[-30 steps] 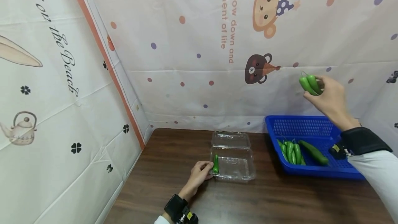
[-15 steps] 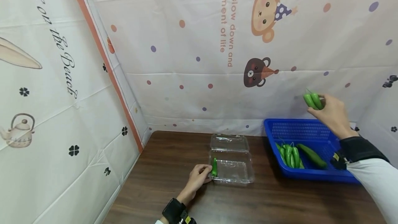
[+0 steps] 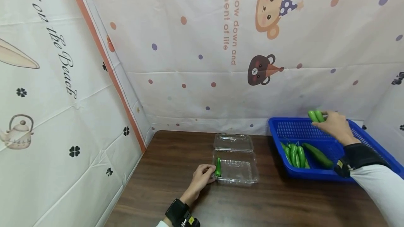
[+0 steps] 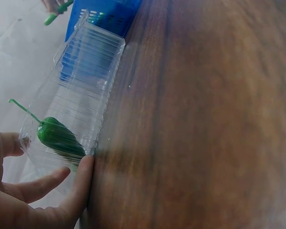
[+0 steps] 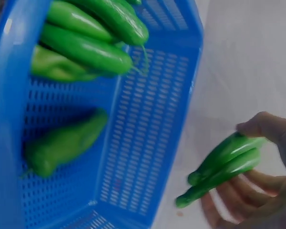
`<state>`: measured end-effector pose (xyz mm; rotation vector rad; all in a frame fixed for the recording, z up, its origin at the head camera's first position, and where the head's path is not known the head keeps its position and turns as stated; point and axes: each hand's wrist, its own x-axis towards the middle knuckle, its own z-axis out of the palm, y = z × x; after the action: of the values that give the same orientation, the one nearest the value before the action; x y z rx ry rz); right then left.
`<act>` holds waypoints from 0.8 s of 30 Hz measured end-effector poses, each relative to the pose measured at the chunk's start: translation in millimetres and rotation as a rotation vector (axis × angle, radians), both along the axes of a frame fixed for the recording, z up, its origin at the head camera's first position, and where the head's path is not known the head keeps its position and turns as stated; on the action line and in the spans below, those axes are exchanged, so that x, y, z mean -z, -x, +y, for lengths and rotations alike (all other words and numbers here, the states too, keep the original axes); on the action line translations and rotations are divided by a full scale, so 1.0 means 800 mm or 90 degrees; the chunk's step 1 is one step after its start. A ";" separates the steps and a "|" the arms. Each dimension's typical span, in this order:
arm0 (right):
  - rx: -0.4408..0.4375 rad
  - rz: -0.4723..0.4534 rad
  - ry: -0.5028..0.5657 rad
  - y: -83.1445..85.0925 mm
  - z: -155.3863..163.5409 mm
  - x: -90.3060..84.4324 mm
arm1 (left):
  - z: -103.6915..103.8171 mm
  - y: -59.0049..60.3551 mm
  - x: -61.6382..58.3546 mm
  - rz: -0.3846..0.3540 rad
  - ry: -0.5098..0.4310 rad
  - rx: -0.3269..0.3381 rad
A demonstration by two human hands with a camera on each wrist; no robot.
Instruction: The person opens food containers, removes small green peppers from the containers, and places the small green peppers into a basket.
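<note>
- Two slim glossy green chilli peppers [image 3: 316, 116], pinched side by side in the right hand [image 3: 335, 126], fingers curled round them, held above the far rim of the blue perforated plastic basket [image 3: 372, 139]; long axes roughly parallel, tips pointing away from the palm (seen in the right wrist view as a pair [image 5: 224, 167] hanging just outside the basket wall [image 5: 148, 143])
- Well to the left of that pair and lower, the open clear plastic clamshell box [image 3: 236, 165] on the dark wooden table [image 3: 284, 202], lid flap lying flat towards the backdrop
- Inside the box's left end, one short green pepper with a thin stalk [image 4: 59, 138], long axis running front to back
- Left hand [image 3: 202, 176] resting against the box's left edge, fingers [image 4: 81, 183] lightly bent and steadying the wall, pinching nothing; far nearer the box than the right hand
- More green peppers heaped in the basket [image 3: 295, 153], plus a longer one [image 3: 318, 155] lying apart on its floor
- Behind everything, a cartoon-printed cloth backdrop [image 3: 202, 45]
</note>
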<state>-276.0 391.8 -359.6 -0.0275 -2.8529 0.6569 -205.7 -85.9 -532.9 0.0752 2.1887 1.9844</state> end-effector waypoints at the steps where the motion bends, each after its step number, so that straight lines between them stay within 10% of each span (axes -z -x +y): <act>1: -0.001 -0.028 0.000 0.000 -0.002 0.003 | 0.000 0.000 0.000 0.000 0.000 0.000; 12: -0.064 -0.215 0.007 0.000 -0.051 0.044 | 0.002 0.001 -0.001 -0.002 0.002 -0.003; 24: -0.035 -0.230 -0.050 -0.020 -0.117 0.045 | 0.003 0.000 0.000 -0.003 0.005 -0.007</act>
<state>-260.4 298.3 -396.0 -0.0608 -3.2352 0.6018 -205.8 -83.3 -533.2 0.0582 2.1989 1.9800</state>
